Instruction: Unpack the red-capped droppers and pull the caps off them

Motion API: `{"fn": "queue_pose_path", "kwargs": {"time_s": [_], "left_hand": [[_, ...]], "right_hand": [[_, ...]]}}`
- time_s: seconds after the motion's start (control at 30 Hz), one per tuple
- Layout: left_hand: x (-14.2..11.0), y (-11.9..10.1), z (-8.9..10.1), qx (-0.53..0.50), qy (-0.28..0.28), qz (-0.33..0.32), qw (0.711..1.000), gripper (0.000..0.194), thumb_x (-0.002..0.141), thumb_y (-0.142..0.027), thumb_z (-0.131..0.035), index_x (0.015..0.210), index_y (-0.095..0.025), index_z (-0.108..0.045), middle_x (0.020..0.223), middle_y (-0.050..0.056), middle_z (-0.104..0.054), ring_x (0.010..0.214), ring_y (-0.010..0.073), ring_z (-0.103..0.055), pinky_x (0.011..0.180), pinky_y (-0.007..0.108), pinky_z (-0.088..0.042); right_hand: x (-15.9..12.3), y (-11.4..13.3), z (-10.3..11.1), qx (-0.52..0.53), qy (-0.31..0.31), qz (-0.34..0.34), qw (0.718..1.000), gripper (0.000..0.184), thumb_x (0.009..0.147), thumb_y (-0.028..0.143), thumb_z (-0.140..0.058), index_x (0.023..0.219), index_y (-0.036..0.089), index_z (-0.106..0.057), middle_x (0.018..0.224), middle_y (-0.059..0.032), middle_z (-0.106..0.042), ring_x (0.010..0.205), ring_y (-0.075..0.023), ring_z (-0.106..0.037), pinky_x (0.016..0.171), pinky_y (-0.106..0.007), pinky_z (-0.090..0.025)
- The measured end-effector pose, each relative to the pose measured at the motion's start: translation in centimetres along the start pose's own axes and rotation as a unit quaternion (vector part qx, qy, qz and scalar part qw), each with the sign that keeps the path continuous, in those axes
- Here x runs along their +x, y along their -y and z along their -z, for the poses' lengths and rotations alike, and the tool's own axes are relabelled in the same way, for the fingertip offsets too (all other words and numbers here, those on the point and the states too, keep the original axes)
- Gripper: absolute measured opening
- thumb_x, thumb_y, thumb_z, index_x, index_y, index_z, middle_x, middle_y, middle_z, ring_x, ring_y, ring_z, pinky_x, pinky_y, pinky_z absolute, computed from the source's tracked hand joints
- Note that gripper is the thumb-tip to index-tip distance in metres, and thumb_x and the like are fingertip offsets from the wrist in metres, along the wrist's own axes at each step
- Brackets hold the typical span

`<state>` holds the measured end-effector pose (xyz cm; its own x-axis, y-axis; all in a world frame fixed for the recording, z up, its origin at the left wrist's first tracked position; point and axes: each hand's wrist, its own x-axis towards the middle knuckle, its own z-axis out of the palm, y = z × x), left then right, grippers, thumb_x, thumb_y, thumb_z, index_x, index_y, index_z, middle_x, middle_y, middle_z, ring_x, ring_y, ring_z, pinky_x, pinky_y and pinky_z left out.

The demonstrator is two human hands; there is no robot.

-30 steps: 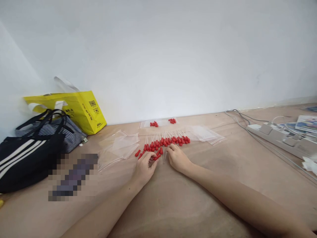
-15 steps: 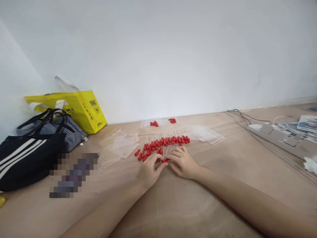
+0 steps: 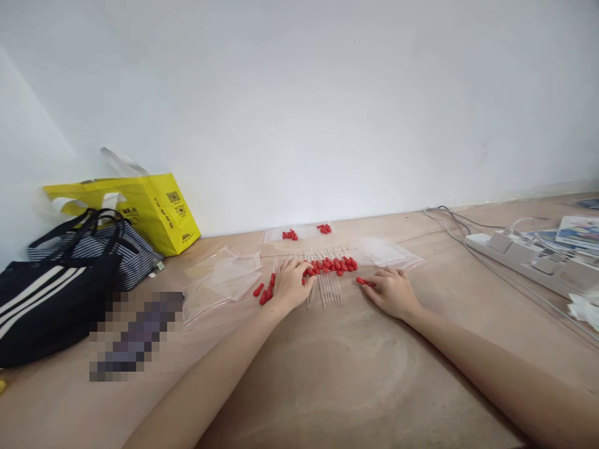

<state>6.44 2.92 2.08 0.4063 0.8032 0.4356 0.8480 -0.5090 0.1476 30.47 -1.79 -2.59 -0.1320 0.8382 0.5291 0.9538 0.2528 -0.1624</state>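
Several red rubber bulbs (image 3: pixel 334 265) lie in a row across thin clear dropper tubes (image 3: pixel 330 290) on the table. My left hand (image 3: pixel 291 285) rests over the left part of this pile, thumb apart from the bent fingers; its fingertips are partly hidden. A few loose red bulbs (image 3: pixel 266 293) lie just left of it. To the right of the row, my right hand (image 3: pixel 392 292) pinches one red bulb (image 3: pixel 362 281) between thumb and fingers, low over the table. Whether a tube sits in that bulb cannot be made out.
Clear zip bags lie left (image 3: pixel 229 274) and right (image 3: pixel 384 251) of the pile; another bag (image 3: pixel 306 232) with red bulbs is near the wall. Yellow (image 3: pixel 173 212) and black (image 3: pixel 56 299) bags stand left. A power strip (image 3: pixel 515 252) with cables lies right.
My hands have parted from around a red bulb in front of the pile. My right hand has moved right with a red bulb; my left has moved forward onto the pile.
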Motion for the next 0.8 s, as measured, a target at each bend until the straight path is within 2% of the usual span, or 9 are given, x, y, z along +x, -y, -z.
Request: {"fn": "queue_pose_path", "kwargs": {"time_s": [0.07,0.17,0.3,0.4,0.57,0.7,0.8], "left_hand": [[1.4,-0.5,-0.7,0.013,0.024,-0.024,0.999,0.023,0.076,-0.029,-0.052,0.096,-0.021,-0.059,0.099,0.005,-0.057,0.097,0.0218,-0.047,0.082,0.035,-0.037],[3.0,-1.4,-1.8,0.021,0.044,-0.058,0.997,0.028,0.076,-0.028,-0.053,0.103,-0.024,-0.057,0.103,0.004,-0.057,0.098,0.0212,-0.047,0.085,0.036,-0.035],[4.0,-2.3,-3.0,0.041,0.052,-0.076,0.995,0.021,0.074,-0.023,-0.053,0.094,-0.022,-0.061,0.095,0.006,-0.061,0.095,0.0234,-0.050,0.085,0.040,-0.033],[4.2,-2.8,-3.4,0.053,0.039,-0.068,0.996,0.015,0.076,-0.022,-0.050,0.080,-0.016,-0.063,0.083,0.009,-0.063,0.087,0.0246,-0.054,0.082,0.041,-0.034],[4.5,-3.1,-3.7,0.060,0.011,-0.039,0.997,0.016,0.074,-0.014,-0.047,0.067,-0.014,-0.062,0.069,0.009,-0.064,0.072,0.0231,-0.059,0.075,0.039,-0.038],[4.2,-3.1,-3.3,0.055,-0.018,-0.044,0.997,0.020,0.076,-0.010,-0.044,0.068,-0.013,-0.062,0.069,0.010,-0.064,0.069,0.0226,-0.060,0.074,0.039,-0.041],[3.1,-2.8,-2.3,0.040,-0.039,-0.073,0.996,0.020,0.077,-0.009,-0.042,0.080,-0.012,-0.062,0.080,0.011,-0.065,0.078,0.0218,-0.061,0.078,0.037,-0.043]], "right_hand": [[0.1,0.2,-0.1,-0.014,0.011,-0.008,1.000,0.022,0.080,0.037,-0.045,0.084,0.030,-0.066,0.074,-0.0020,-0.062,0.079,-0.0186,-0.050,0.069,-0.032,-0.025],[0.4,0.7,-0.2,-0.016,-0.009,-0.023,1.000,0.024,0.078,0.042,-0.047,0.086,0.027,-0.065,0.077,-0.0029,-0.062,0.080,-0.0190,-0.050,0.069,-0.032,-0.025],[0.5,1.2,0.0,0.023,-0.036,-0.017,0.999,0.024,0.078,0.041,-0.048,0.086,0.025,-0.065,0.073,-0.0025,-0.061,0.078,-0.0180,-0.050,0.072,-0.033,-0.025],[0.4,1.5,0.4,0.040,-0.030,-0.004,0.999,0.021,0.078,0.035,-0.047,0.084,0.025,-0.065,0.072,-0.0022,-0.060,0.078,-0.0176,-0.050,0.074,-0.033,-0.025],[0.2,1.5,1.0,0.023,0.038,0.003,0.999,0.020,0.071,0.035,-0.054,0.085,0.026,-0.065,0.078,-0.0030,-0.059,0.082,-0.0203,-0.049,0.071,-0.033,-0.026],[0.4,1.1,0.6,0.025,0.053,-0.025,0.998,0.019,0.073,0.023,-0.049,0.084,0.025,-0.064,0.081,-0.0031,-0.061,0.084,-0.0197,-0.049,0.069,-0.031,-0.027],[0.9,1.3,-0.1,0.030,0.042,-0.048,0.997,0.019,0.075,0.021,-0.047,0.086,0.024,-0.062,0.082,-0.0027,-0.062,0.084,-0.0189,-0.051,0.068,-0.031,-0.028]]}}
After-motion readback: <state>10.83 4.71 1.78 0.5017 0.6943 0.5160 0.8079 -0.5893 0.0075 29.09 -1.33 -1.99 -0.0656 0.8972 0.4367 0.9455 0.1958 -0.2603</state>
